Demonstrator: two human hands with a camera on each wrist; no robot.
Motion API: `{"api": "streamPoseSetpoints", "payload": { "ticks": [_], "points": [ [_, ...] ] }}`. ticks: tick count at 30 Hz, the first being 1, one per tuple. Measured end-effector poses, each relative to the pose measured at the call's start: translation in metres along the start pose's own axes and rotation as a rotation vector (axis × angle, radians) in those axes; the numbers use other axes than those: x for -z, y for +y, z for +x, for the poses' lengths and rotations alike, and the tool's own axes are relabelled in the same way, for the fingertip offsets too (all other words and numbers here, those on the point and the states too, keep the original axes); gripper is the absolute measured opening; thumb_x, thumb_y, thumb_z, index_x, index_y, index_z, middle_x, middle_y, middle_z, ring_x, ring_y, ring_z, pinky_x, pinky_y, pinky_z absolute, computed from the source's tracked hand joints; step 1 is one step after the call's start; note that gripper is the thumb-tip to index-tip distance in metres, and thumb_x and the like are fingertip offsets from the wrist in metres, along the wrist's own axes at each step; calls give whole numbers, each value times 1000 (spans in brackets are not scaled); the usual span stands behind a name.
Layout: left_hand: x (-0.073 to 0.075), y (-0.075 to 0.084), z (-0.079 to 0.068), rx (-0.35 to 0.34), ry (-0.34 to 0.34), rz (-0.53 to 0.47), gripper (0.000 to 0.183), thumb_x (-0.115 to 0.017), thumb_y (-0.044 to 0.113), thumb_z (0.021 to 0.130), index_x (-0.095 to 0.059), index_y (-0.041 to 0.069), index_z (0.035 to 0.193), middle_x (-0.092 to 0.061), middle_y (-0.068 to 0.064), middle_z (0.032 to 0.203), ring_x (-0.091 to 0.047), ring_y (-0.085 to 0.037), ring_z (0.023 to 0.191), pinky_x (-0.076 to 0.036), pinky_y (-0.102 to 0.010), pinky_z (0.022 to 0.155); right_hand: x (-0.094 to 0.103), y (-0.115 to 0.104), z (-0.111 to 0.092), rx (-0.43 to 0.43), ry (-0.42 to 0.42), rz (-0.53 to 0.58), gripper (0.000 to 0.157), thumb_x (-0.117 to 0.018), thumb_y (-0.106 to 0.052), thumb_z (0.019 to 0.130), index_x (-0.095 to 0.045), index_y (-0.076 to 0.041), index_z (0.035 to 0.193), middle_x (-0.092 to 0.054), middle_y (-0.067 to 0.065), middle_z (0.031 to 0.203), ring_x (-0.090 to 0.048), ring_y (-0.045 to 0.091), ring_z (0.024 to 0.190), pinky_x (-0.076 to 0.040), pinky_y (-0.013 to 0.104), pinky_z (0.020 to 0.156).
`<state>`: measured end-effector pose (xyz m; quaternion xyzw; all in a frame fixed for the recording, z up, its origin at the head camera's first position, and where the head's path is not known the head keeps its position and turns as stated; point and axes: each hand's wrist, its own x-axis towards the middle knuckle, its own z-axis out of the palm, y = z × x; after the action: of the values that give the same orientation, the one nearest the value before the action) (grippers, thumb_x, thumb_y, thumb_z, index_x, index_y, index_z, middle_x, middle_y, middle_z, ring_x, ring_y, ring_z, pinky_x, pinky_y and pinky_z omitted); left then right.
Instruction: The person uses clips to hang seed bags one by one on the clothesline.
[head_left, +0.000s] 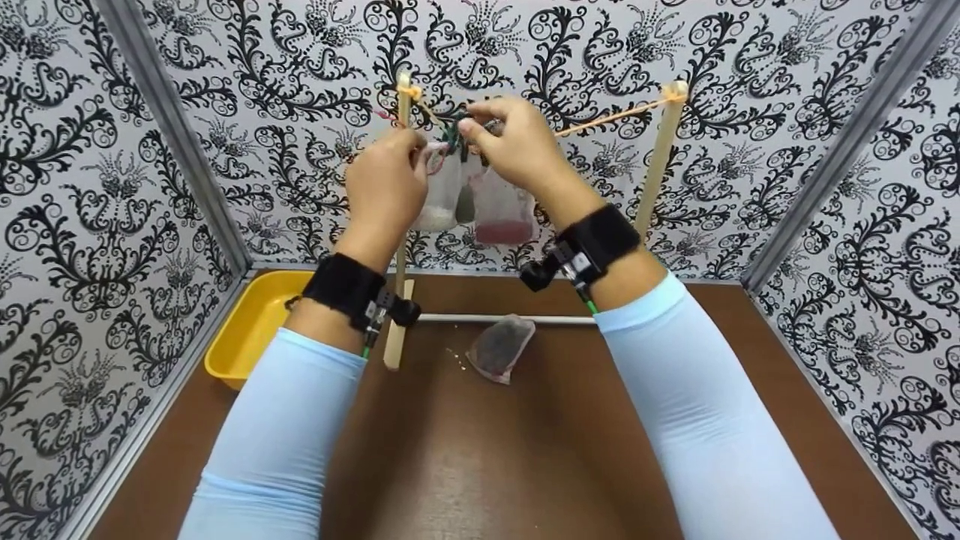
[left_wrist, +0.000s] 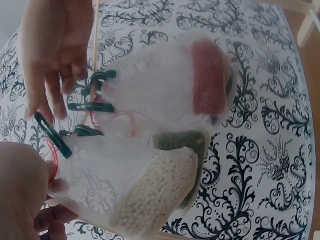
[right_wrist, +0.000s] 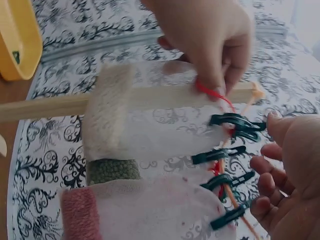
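Up at the orange cord, my left hand point(head_left: 382, 180) pinches the upper corner of a sheer drawstring bag point(left_wrist: 155, 192) with white grains in its bottom. Its red drawstring point(right_wrist: 212, 91) runs by my fingers. A green clothespin point(right_wrist: 231, 119) sits at the bag's top edge. My right hand point(head_left: 521, 139) is beside that clothespin, thumb at its handle end, the other fingers loosely bent and apart from it. More green clothespins point(right_wrist: 220, 155) hold a sheer bag with pink-red contents point(head_left: 504, 229) and one with green contents point(right_wrist: 114, 171) on the cord.
The orange cord point(head_left: 611, 120) spans two wooden posts point(head_left: 660, 161). A sheer bag with dark contents point(head_left: 501, 346) lies on the brown table point(head_left: 465, 457), near a white rod point(head_left: 574, 320). At left stands a yellow basin point(head_left: 225, 360). Patterned walls enclose the back and sides.
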<state>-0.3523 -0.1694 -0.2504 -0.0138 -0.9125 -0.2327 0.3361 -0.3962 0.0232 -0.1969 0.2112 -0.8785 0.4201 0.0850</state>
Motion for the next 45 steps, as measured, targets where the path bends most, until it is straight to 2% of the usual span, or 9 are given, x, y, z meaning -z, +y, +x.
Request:
{"api": "streamPoseSetpoints", "payload": {
  "ticks": [5, 11, 19, 27, 29, 32, 35, 38, 45],
  "points": [
    [-6, -2, -12, -23, -10, -28, 21, -71, 27, 113, -80, 12, 125, -83, -10, 121, -80, -32, 105, -67, -47, 92, 10, 25, -19, 82, 87, 137, 29, -70, -33, 113, -78, -14, 133, -76, 1, 119, -69, 17, 103, -61, 28, 90],
    [-15, -8, -30, -50, 49, -52, 22, -71, 27, 112, -83, 13, 124, -83, -12, 120, -80, -37, 103, -67, -52, 87, 25, 67, -49, 140, 171, 218, 28, -74, -30, 111, -80, -9, 128, -79, 6, 115, -73, 19, 102, -64, 29, 93],
    [-26, -15, -59, -71, 140, -126, 29, -70, 21, 110, -84, 18, 135, -81, -13, 117, -79, -42, 95, -65, -54, 81, 37, 140, -102, 38, 194, 200, 28, -76, -32, 110, -81, -6, 119, -76, 3, 94, -70, 19, 80, -63, 24, 69],
    [-30, -36, -89, -120, 212, -231, 27, -69, 17, 105, -85, 10, 126, -88, -13, 102, -81, -35, 80, -64, -47, 66, 32, 235, -145, -101, 124, 27, 34, -76, -34, 110, -80, 0, 116, -77, 14, 101, -71, 24, 88, -62, 24, 75],
    [-30, -45, -92, -82, 159, -208, 25, -69, 19, 105, -85, 10, 122, -87, -11, 95, -76, -32, 69, -58, -42, 58, 30, 265, -157, -144, 104, -36, 33, -77, -29, 109, -80, 2, 120, -79, 20, 108, -73, 28, 94, -63, 25, 80],
    [-27, -68, -91, 53, -26, -139, 29, -65, 26, 109, -82, 12, 129, -86, -12, 102, -72, -30, 69, -52, -35, 55, 27, 303, -172, -238, 59, -114, 30, -79, -21, 107, -80, 2, 125, -81, 23, 116, -76, 32, 101, -62, 29, 86],
    [-23, -103, -87, 208, -211, -55, 38, -61, 33, 112, -77, 13, 140, -84, -16, 122, -73, -31, 82, -55, -34, 63, 23, 328, -183, -342, -13, -151, 42, -81, -17, 104, -73, 5, 138, -80, 22, 115, -75, 30, 100, -61, 33, 86],
    [-21, -148, -85, 312, -308, 15, 44, -58, 33, 111, -73, 9, 144, -78, -23, 138, -76, -42, 104, -61, -47, 77, 20, 342, -189, -448, -102, -135, 62, -81, -12, 99, -58, 8, 153, -74, 20, 109, -71, 27, 91, -62, 34, 78],
    [-23, -241, -94, 350, -516, 142, 55, -57, 15, 97, -66, -5, 147, -67, -36, 149, -68, -58, 127, -58, -70, 103, 9, 349, -193, -560, -184, -69, 43, -78, -5, 100, -58, 8, 136, -73, 22, 105, -72, 23, 79, -63, 32, 63]
  ]
}}
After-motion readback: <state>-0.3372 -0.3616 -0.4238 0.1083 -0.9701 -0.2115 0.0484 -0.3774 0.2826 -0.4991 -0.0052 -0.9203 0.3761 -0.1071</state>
